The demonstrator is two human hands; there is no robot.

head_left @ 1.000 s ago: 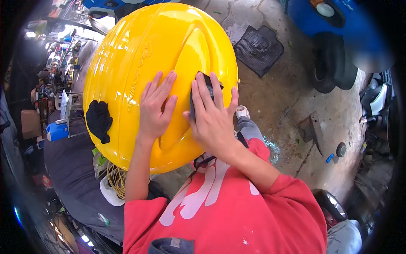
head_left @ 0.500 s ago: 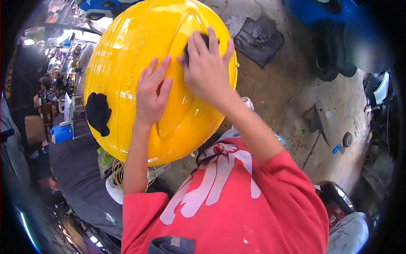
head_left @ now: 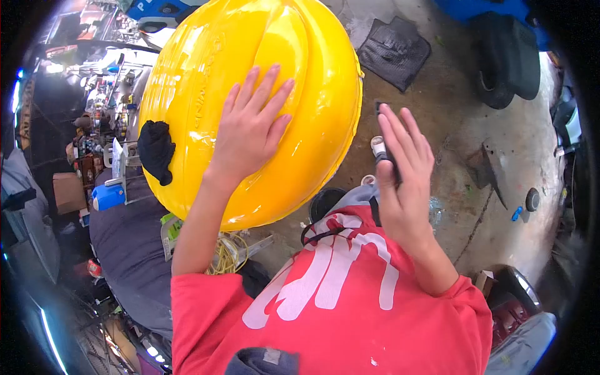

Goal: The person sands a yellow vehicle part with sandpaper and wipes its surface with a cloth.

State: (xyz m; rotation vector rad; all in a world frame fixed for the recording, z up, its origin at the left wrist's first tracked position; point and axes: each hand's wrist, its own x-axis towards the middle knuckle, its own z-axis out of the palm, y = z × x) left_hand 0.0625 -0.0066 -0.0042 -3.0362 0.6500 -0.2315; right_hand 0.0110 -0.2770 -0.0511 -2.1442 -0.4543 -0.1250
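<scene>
Off the right edge of the yellow panel (head_left: 312, 128), your right hand (head_left: 407, 178) grips a dark pad (head_left: 392, 160); left hand (head_left: 249, 139) spread on panel, grasping nothing. Panel's likely stiff, slick: hold that edge.

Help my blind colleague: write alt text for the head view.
A person's left hand rests on a glossy yellow panel; the right hand, clear of it, holds a dark pad. A black cloth lies on the panel's left.

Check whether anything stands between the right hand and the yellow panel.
Nothing visible does: floor shows in the gap between the right hand and the yellow panel. The left hand rests on the panel, left of that gap.
</scene>
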